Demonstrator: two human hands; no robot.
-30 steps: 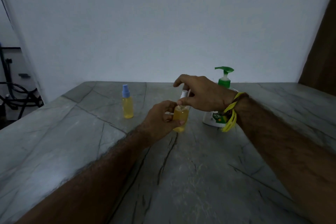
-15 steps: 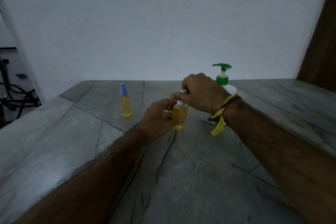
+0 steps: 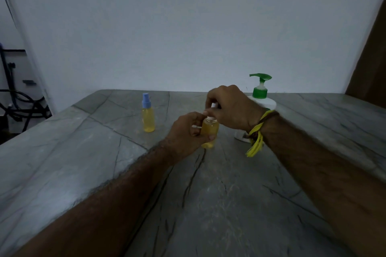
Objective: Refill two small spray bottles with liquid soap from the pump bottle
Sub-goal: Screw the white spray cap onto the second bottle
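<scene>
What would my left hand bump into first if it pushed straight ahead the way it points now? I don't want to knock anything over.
The left hand already grips the small bottle. Straight beyond, up and rightward, comes the right hand on the bottle's top, then probably the pump bottle behind it; depth there is unclear.

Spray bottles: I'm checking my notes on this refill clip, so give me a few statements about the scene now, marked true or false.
1. The left hand grips the body of a small bottle of yellow liquid. True.
2. The right hand presses the pump bottle's green head. False: it pinches the white top of the held bottle.
3. The blue-capped bottle stands upright on the stone counter, untouched. True.
4. The blue-capped bottle looks empty. False: it holds yellow liquid.
5. The pump bottle lies on its side. False: it stands upright.
</scene>
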